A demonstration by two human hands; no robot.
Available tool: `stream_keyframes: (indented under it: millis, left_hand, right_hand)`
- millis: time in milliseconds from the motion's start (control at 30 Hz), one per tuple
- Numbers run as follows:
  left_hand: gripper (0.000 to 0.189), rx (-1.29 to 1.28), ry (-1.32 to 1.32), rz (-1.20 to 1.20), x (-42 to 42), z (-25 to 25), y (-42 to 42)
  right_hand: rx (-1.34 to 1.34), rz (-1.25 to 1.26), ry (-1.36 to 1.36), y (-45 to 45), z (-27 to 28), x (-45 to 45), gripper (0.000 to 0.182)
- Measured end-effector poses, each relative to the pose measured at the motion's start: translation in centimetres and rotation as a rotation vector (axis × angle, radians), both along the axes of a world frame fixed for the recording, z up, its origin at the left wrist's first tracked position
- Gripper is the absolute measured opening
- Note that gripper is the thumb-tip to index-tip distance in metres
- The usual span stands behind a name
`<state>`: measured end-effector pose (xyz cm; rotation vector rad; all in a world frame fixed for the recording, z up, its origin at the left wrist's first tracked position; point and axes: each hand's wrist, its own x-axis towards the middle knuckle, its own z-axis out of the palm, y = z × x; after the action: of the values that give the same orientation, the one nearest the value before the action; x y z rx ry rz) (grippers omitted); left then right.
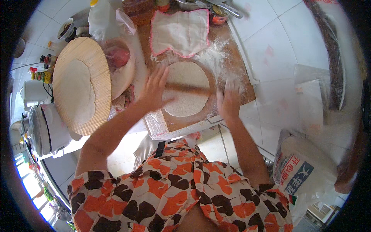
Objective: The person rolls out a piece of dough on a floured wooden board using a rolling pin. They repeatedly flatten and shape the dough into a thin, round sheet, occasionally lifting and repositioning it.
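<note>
A thin round sheet of dough point(185, 105) lies on a floured wooden board point(245, 94). Across its middle runs a wooden rolling pin point(189, 88), blurred. My left hand point(153, 91) is spread flat over the pin's left end, thumb pointing over the dough. At the other end, my right hand point(230, 100) lies with straight fingers, blurred and dusted near loose flour point(218, 56). Both palms hide the pin's ends, and neither hand's fingers curl round it. Above the dough rests a white cloth point(181, 32) with a pink edge.
On the left, a round slatted tray point(100, 113) carries another dough sheet point(74, 90), beside a bowl point(127, 79) with a red item in plastic. A white rice cooker point(47, 129) stands lower left. A white tiled wall point(272, 55) and a large printed sack point(301, 162) are at right.
</note>
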<state>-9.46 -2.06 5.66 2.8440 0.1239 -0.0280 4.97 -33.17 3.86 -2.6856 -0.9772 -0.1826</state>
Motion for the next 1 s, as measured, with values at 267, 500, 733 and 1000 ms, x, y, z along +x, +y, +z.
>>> stream_keyframes:
  millis: [267,500,733,1000]
  left_hand:
    - [0.109,0.219,-0.183,0.214,10.8,-1.3,2.5]
    - [0.125,0.006,0.203,-0.237,-9.0,3.5,-2.9]
    - [0.114,-0.005,-0.013,-0.169,-4.6,-0.8,-0.3]
    - [0.096,0.104,-0.216,0.285,6.7,-2.8,2.7]
  right_hand:
    - [0.001,-0.216,0.021,5.9,-0.6,10.2,0.081]
    - [-0.144,-0.020,0.371,-5.1,2.6,-9.6,0.101]
    - [-0.097,0.011,0.081,-2.7,0.7,-4.2,0.091]
    - [0.043,-0.221,-0.017,4.9,0.9,3.4,0.079]
